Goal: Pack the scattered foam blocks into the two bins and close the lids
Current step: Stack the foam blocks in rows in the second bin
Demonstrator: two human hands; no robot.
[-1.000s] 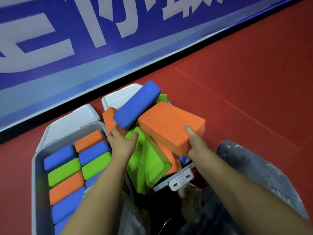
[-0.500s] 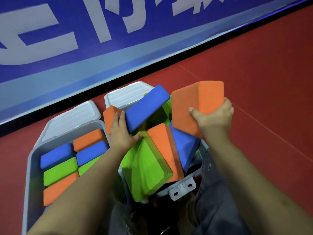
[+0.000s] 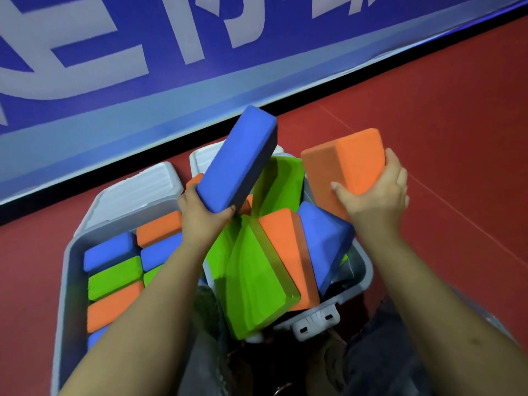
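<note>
Red flooring runs beneath two grey bins; the left bin holds neat rows. Above the jumbled right bin, the left hand clutches a blue block by its lower end, and the right hand grips an orange block. Rearranging seems underway; next, seat both flat.

Only the blue banner along the wall carries lettering, namely large white characters cut off by the top edge of the view and too partial to read; no legible text, brand, number or label stands on anything else.
</note>
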